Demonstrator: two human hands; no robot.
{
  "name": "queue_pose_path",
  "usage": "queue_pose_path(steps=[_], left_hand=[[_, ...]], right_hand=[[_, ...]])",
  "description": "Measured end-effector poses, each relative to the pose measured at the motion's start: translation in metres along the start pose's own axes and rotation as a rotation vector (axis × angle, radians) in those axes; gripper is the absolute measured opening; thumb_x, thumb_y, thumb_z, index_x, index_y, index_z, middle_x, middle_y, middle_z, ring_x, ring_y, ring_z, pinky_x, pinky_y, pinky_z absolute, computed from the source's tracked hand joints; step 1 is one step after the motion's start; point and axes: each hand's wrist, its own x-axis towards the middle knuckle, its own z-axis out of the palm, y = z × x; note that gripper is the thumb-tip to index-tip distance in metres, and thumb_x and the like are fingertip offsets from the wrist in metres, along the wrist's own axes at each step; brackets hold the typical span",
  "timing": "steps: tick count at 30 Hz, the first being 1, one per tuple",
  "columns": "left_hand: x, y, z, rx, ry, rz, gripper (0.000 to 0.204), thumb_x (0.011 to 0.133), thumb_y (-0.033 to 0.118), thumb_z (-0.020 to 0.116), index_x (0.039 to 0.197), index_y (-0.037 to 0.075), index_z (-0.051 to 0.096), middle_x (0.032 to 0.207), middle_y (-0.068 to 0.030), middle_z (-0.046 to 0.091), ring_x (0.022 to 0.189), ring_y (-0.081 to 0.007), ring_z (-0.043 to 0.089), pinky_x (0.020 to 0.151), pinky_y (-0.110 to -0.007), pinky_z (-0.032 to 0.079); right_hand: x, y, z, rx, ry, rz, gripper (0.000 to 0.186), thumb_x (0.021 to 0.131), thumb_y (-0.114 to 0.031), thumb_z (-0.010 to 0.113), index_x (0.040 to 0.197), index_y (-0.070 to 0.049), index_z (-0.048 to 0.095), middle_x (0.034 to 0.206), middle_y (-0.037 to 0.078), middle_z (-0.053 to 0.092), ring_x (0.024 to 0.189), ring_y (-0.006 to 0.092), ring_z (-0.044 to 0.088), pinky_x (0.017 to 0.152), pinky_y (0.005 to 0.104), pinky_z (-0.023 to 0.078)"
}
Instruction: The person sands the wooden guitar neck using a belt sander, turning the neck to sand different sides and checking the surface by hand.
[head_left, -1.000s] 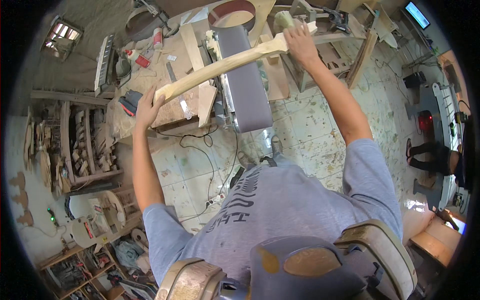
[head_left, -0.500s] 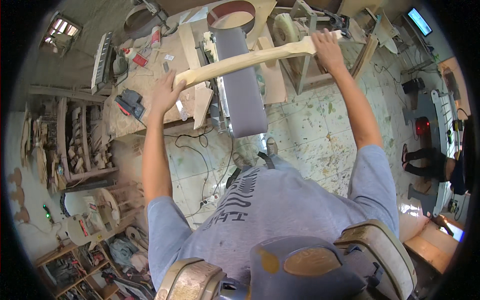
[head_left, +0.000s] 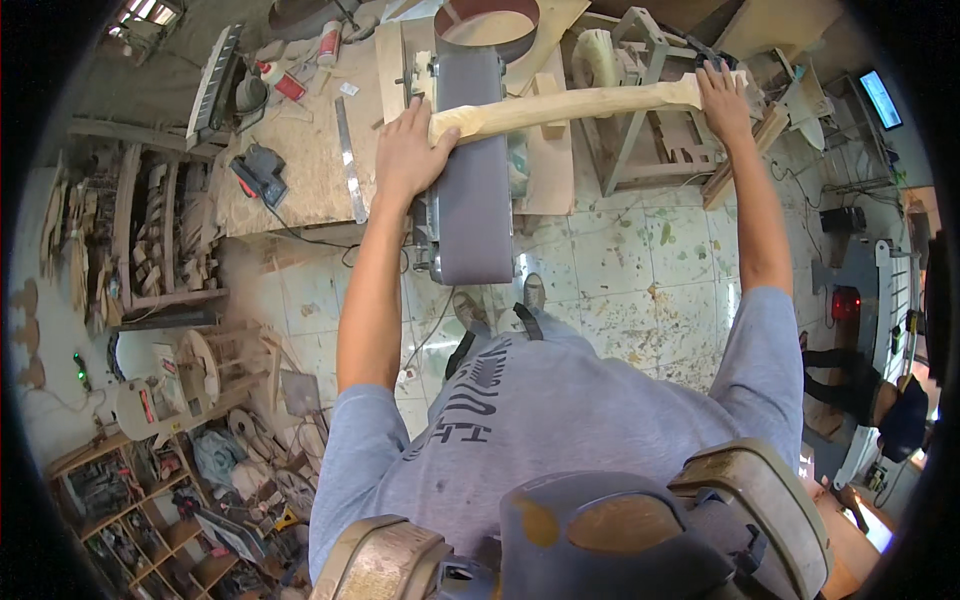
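Note:
I hold a long, pale carved wooden piece crosswise over the grey belt of a belt sander. My left hand grips its left end, right at the belt's left edge. My right hand grips the right end, out past the machine. The piece lies across the belt near its far end; whether it touches the belt I cannot tell.
A chipboard workbench with a metal ruler, a dark power tool and a red-and-white can stands left of the sander. A wooden frame stands at the right. Shelves of wooden parts line the left wall. A tiled floor lies below.
The wooden piece has shifted to the right across the belt and levelled out. Both hands moved right with it; my left hand now sits at the belt's edge.

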Motion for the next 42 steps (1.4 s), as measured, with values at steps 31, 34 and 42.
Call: queue_pose_path(steps=[31,34,42], left_hand=[[-0.059,-0.179,-0.076,0.017,-0.106,0.002,0.075,0.095,0.058,0.05,0.145,0.003,0.046,0.15,-0.0208,0.044,0.139,-0.0367,0.041,0.115,-0.045,0.029],[-0.06,-0.19,-0.081,0.016,-0.117,0.021,0.075,0.095,0.058,0.05,0.146,0.003,0.046,0.151,-0.0204,0.044,0.139,-0.0362,0.041,0.115,-0.044,0.029],[-0.058,-0.221,-0.088,0.016,-0.169,0.054,0.075,0.096,0.057,0.049,0.148,0.004,0.043,0.152,-0.0197,0.042,0.14,-0.0358,0.04,0.116,-0.044,0.027]], right_hand=[[0.001,-0.162,-0.092,0.193,0.356,0.019,0.039,0.093,-0.016,0.053,0.13,-0.006,0.052,0.136,0.011,0.055,0.135,0.0371,0.045,0.113,0.0538,0.032],[-0.003,-0.171,-0.1,0.182,0.337,0.041,0.038,0.093,-0.017,0.052,0.129,-0.006,0.052,0.133,0.011,0.056,0.135,0.0371,0.045,0.113,0.0535,0.032],[-0.014,-0.193,-0.112,0.169,0.385,0.079,0.035,0.094,-0.02,0.051,0.127,-0.007,0.053,0.128,0.012,0.058,0.135,0.0374,0.045,0.113,0.0545,0.032]])
